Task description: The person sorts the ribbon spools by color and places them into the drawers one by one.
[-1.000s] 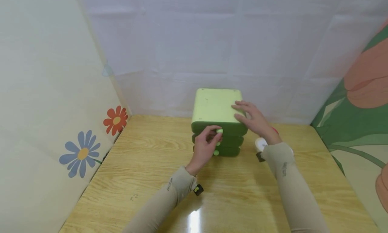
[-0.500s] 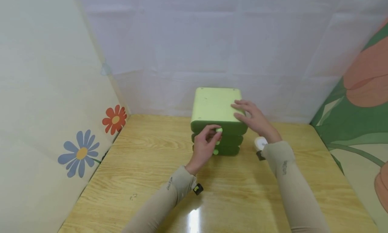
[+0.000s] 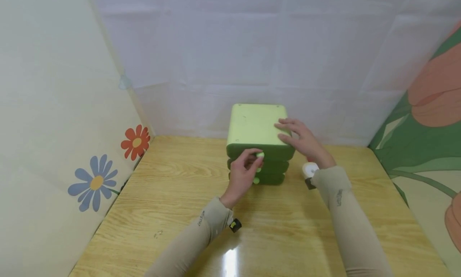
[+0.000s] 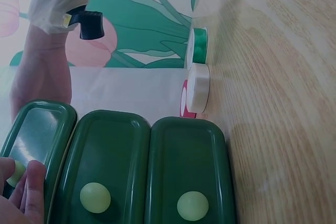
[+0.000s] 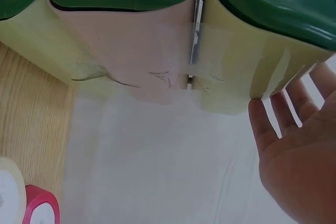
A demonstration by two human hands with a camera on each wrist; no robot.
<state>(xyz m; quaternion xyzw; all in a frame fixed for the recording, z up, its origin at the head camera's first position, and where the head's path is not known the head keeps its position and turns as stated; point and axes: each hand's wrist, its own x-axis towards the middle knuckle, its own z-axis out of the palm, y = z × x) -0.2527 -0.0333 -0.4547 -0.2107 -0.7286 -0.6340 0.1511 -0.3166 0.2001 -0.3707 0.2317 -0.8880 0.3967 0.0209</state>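
A small light-green cabinet (image 3: pixel 257 123) with three dark-green drawers stands toward the back of the table. My left hand (image 3: pixel 242 176) pinches the round pale-green knob (image 3: pixel 260 154) of the top drawer (image 3: pixel 277 151) between thumb and fingers. In the left wrist view, the knobs of the middle drawer (image 4: pixel 113 156) and bottom drawer (image 4: pixel 186 156) show beside that hand. My right hand (image 3: pixel 306 143) rests on the cabinet's top near its right edge, fingers spread. From the right wrist view, its fingertips touch the edge of the cabinet's topmost section (image 5: pixel 236 66).
Right of the cabinet, a white roll (image 4: pixel 198 88), a green roll (image 4: pixel 200 45) and a red roll (image 5: pixel 42 205) stand on the wooden table (image 3: pixel 173 197). A white sheet (image 3: pixel 223 61) hangs close behind the cabinet. Flower-patterned panels (image 3: pixel 97 183) border the sides.
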